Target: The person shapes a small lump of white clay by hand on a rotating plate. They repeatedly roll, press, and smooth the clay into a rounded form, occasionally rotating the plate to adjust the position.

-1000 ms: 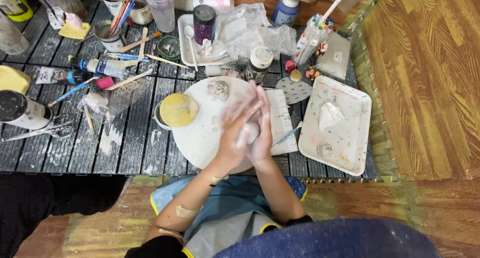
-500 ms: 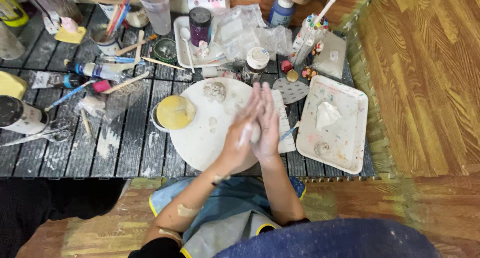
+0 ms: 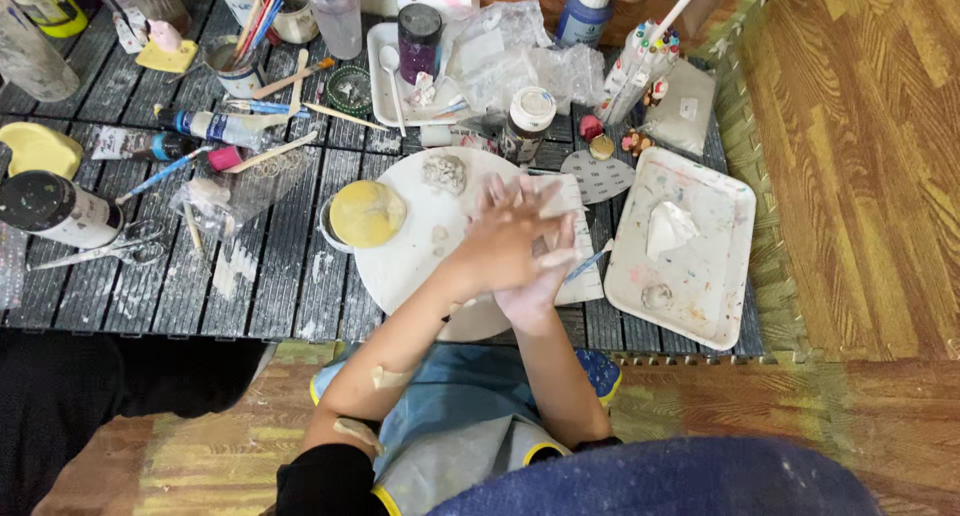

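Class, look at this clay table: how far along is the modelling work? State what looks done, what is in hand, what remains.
Done: one lumpy shaped clay piece sits on the round white board. In hand: the left hand and right hand press palm to palm above the board; whatever is between them is hidden. Left: small clay bits lie unshaped on the board, and the clay piece is unpainted.

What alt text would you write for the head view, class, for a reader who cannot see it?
Two hands pressed palm to palm, left over right, above a round white board on a cluttered craft table. A yellow sponge sits left; a paint-stained tray right.
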